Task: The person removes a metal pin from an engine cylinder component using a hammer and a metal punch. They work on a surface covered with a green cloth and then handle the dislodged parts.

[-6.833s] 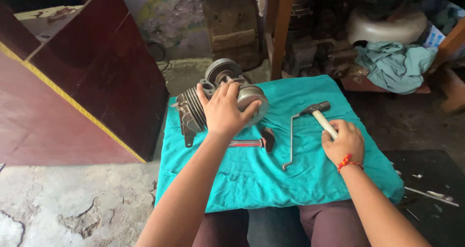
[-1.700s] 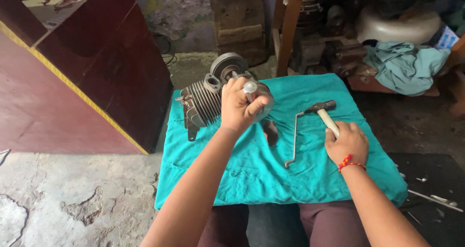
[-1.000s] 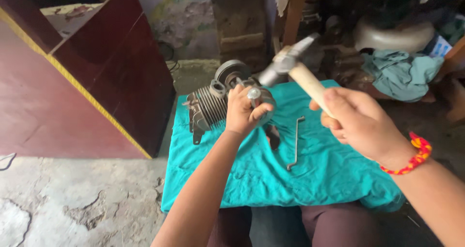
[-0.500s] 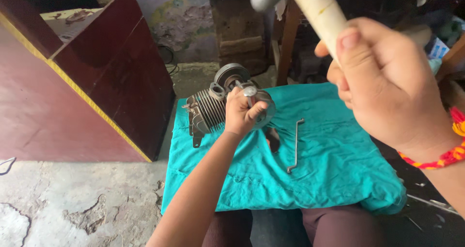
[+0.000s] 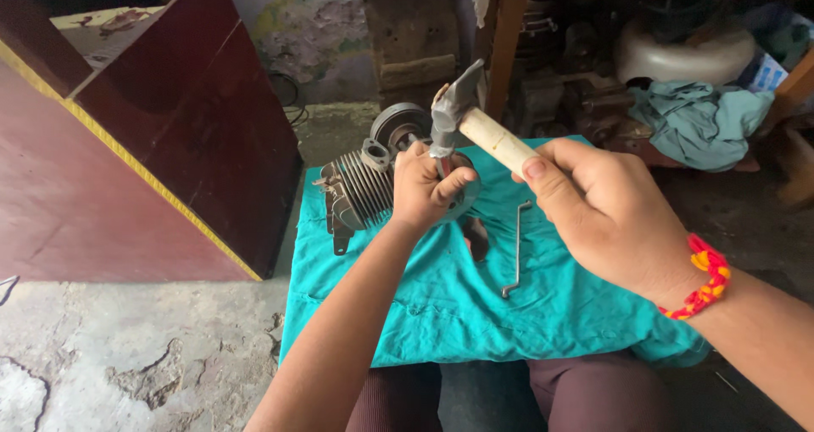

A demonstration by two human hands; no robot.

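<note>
A small grey engine (image 5: 360,184) with cooling fins and a round flywheel lies on a teal cloth (image 5: 475,305) over a low surface. My left hand (image 5: 426,188) is closed around a thin upright tool, its red handle just showing, set against the engine's top. My right hand (image 5: 598,207) grips the pale wooden handle of a hammer (image 5: 465,114). The hammer's metal head is down right above my left fist, at the tool's top end.
A bent metal rod (image 5: 515,250) and a dark tool (image 5: 477,237) lie on the cloth right of the engine. A dark red wooden panel (image 5: 144,144) leans at the left. A crumpled blue-green rag (image 5: 699,122) and clutter sit at the back right. Cracked concrete floor lies at lower left.
My right hand picked the hammer up from the cloth, raised it high, and has now swung it down onto the tool held by my left hand.
</note>
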